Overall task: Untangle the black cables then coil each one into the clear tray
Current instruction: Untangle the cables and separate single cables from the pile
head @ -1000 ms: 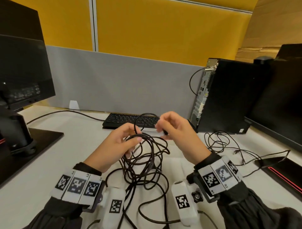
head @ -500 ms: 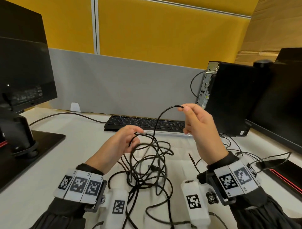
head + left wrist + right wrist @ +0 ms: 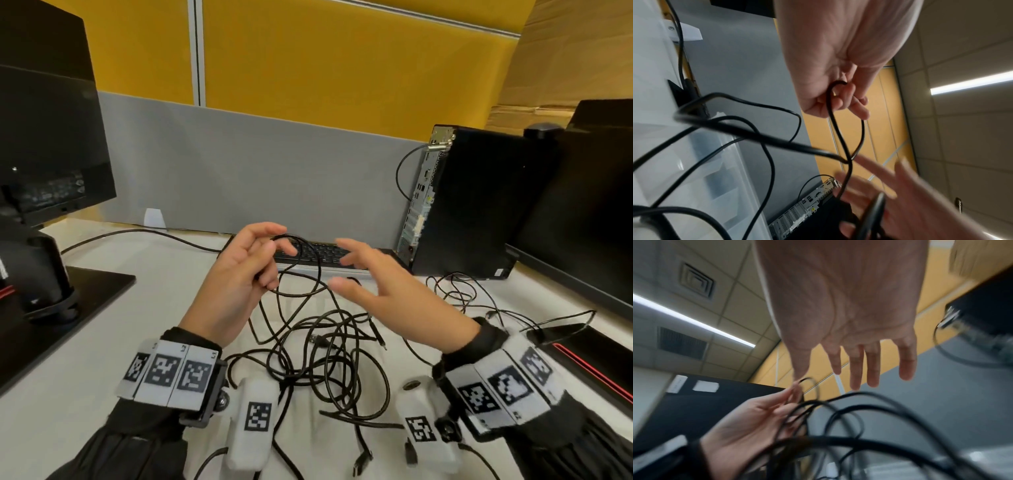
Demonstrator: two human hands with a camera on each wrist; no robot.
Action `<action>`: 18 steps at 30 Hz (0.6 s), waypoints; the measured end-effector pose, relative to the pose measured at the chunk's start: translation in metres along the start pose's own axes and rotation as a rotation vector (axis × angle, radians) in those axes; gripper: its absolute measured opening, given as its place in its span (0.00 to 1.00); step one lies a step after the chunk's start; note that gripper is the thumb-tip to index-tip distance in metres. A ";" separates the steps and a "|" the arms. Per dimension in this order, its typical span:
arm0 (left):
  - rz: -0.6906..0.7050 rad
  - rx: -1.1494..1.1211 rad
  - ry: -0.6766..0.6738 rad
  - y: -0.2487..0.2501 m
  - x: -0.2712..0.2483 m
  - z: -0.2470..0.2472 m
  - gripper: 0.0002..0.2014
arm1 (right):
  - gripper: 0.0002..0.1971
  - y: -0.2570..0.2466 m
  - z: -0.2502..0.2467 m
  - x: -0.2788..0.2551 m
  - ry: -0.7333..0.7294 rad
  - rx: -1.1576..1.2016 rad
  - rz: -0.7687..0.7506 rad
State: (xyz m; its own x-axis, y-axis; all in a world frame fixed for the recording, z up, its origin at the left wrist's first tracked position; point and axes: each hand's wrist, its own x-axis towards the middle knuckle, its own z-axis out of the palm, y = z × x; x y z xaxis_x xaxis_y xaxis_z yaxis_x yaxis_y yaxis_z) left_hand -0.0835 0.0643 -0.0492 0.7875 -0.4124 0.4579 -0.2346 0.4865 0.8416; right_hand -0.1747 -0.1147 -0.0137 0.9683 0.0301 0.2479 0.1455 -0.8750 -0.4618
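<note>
A loop of the black cables (image 3: 301, 260) is pinched in the left hand (image 3: 239, 274) and lifted, presumably to draw one strand free of the tangle lying on the white table (image 3: 102, 325) at 6 o'clock. The right hand (image 3: 387, 291) is spread wide at 3 o'clock, holding nothing. The clear tray (image 3: 694, 162) is seen under the cables; a keyboard (image 3: 318, 255), a computer tower (image 3: 472, 202) and a grey partition (image 3: 257, 171) stand at 12 o'clock.

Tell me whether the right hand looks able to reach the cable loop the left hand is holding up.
Probably yes. The right hand is open, fingers spread, beside the cable loop pinched by the left hand, with nothing between them.
</note>
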 end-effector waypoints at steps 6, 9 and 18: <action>-0.009 0.067 -0.047 -0.001 -0.002 0.005 0.10 | 0.12 -0.026 0.023 0.026 -0.244 0.472 0.058; -0.124 0.191 -0.130 -0.003 -0.001 0.004 0.18 | 0.15 -0.024 0.006 0.026 -0.129 0.699 0.064; 0.015 0.541 0.167 0.011 0.002 -0.019 0.19 | 0.12 0.001 -0.072 0.024 0.462 1.321 0.101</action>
State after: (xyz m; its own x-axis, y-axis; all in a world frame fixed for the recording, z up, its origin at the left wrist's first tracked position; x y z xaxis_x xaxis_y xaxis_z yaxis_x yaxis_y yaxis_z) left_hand -0.0732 0.0839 -0.0441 0.8509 -0.2597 0.4567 -0.4708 0.0092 0.8822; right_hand -0.1660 -0.1496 0.0536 0.8702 -0.3902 0.3009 0.4112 0.2386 -0.8798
